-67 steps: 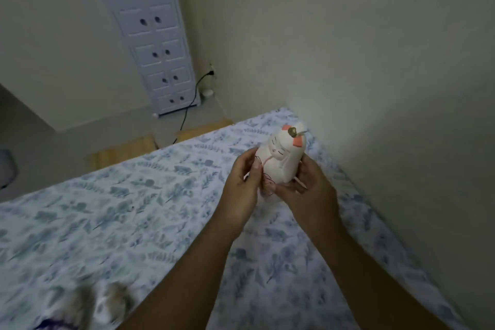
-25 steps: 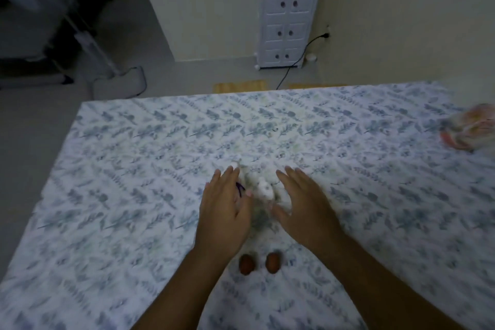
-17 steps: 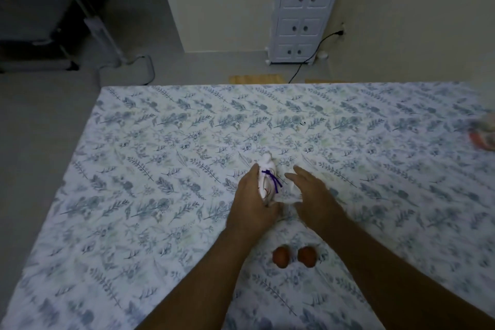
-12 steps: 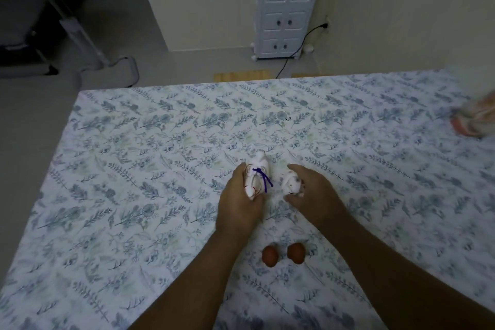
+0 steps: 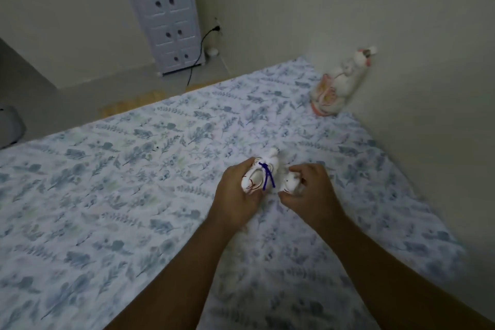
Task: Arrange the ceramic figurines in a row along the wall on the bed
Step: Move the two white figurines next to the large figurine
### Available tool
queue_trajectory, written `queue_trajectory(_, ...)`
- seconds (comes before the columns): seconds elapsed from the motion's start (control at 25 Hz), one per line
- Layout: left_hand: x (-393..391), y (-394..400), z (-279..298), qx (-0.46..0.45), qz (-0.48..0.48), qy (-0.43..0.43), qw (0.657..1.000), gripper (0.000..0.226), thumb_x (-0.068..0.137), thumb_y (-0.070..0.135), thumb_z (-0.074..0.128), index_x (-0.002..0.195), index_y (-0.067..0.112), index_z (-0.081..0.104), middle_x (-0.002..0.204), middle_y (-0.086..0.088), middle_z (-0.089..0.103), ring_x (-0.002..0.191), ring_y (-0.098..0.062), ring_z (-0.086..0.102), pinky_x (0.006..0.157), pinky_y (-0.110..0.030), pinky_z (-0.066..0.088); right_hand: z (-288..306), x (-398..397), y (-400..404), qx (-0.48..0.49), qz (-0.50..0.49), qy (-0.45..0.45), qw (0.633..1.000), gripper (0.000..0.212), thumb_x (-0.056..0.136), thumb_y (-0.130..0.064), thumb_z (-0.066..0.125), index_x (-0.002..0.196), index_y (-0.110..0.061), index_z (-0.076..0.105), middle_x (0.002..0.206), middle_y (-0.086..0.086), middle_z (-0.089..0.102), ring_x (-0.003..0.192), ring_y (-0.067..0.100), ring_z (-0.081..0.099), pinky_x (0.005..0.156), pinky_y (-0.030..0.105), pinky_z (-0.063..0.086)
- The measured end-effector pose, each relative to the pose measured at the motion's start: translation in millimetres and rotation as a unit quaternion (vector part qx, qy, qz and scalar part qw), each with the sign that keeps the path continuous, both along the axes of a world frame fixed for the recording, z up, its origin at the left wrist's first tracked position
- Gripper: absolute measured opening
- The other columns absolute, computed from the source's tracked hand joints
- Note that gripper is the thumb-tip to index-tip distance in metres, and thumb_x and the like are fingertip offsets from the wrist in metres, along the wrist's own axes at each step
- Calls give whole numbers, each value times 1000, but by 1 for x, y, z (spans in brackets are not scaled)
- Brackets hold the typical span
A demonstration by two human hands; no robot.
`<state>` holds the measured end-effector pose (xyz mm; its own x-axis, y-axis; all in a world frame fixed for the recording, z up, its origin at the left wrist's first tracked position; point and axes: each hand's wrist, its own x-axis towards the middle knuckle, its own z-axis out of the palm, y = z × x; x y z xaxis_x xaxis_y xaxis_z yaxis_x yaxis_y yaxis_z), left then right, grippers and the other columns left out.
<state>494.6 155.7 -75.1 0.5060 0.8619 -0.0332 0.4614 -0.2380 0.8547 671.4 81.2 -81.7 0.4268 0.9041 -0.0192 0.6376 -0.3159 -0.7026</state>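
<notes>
Left hand [image 5: 237, 194] grip is clamped on a white ceramic figurine with a purple cord [image 5: 259, 175] tied round it; fingers wrap the lower body, top end sticks out past the fingertips, away from the person. Thin reddish lines on its side, detail blurred.

Right hand [image 5: 312, 191] grip is clamped on a smaller white figurine [image 5: 289, 183], thumb below, fingers curled over the top. Only its front shows between thumb and fingers.

The two held figurines sit just beside each other, a narrow gap between them, not touching. Both hands are over the bed [image 5: 107, 195], floral blue-grey sheet; can't tell if the pieces are lifted clear or resting on it.

Ahead and to the right of the right grip, well apart: a larger white-and-pink figurine [image 5: 338, 86] standing on the bed in the corner, right against the wall [image 5: 401, 35], leaning a bit toward it. Motion blur on it, face detail unreadable.

Ahead and left of the left grip, past the bed's far edge: a white drawer cabinet [image 5: 166, 11] on the floor, black cable [image 5: 199, 53] running from a wall socket down beside it.
</notes>
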Motion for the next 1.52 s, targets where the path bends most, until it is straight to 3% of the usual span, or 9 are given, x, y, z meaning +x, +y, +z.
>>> queue_trajectory(0.08,58,14,-8,35,-39,8,999,31,82,20,72,112,16,68,101,-1,72,91,-20,67,78,-42,55,-6,51,-1,2,-55,14,998,58,61,-13,90,113,-11,65,112,3,54,101,19,58,80,19,47)
queue_trajectory(0.28,182,42,-19,63,-116,-1,991,24,78,-4,70,98,9,70,91,-4,73,83,-18,67,72,-39,54,-23,146,8,20,-134,28,990,52,66,-16,90,112,-11,66,103,2,60,95,20,60,81,31,52)
queue_trajectory(0.48,243,58,-22,32,-111,10,993,38,78,0,77,114,8,71,108,2,71,93,2,55,75,-4,41,-43,184,16,45,-119,11,992,42,63,-13,89,99,-7,66,91,7,62,84,18,55,71,31,47)
queue_trajectory(0.56,249,63,-25,6,-109,26,994,48,78,4,80,123,12,66,116,0,71,99,-4,58,76,5,36,-50,187,15,51,-113,19,992,44,62,-15,89,98,-9,65,91,6,63,84,19,57,68,32,49)
queue_trajectory(0.88,243,68,-25,-22,-124,70,990,53,75,10,85,123,18,64,117,2,71,101,-11,65,78,-2,43,-52,168,-11,39,-172,-23,984,47,56,-21,91,94,-14,64,94,8,58,89,30,57,65,44,56)
queue_trajectory(1.08,241,63,-22,-41,-115,68,990,56,75,11,85,126,20,63,118,4,72,104,-13,66,91,-27,55,-51,159,-18,31,-197,-11,980,49,59,-25,92,98,-16,63,97,7,62,91,27,58,69,47,57)
queue_trajectory(1.24,228,53,-14,-119,-86,54,988,80,76,24,88,144,20,47,133,5,62,116,-14,63,97,-31,54,-41,151,-21,15,-204,0,979,62,64,-34,90,115,-17,61,112,4,59,104,25,57,76,45,58)
queue_trajectory(1.36,185,28,5,-120,-45,68,989,78,89,34,75,155,22,35,153,4,45,137,-12,44,102,-15,35,-23,134,-30,-2,-159,-82,984,69,74,-46,80,133,-21,53,134,4,55,126,26,48,94,43,51)
queue_trajectory(1.52,71,-26,18,-47,17,136,989,66,104,44,45,159,15,25,168,-5,24,155,-20,16,126,-38,15,-1,65,-41,-41,-54,-113,991,68,88,-48,64,146,-19,44,154,7,44,147,27,31,117,50,32)
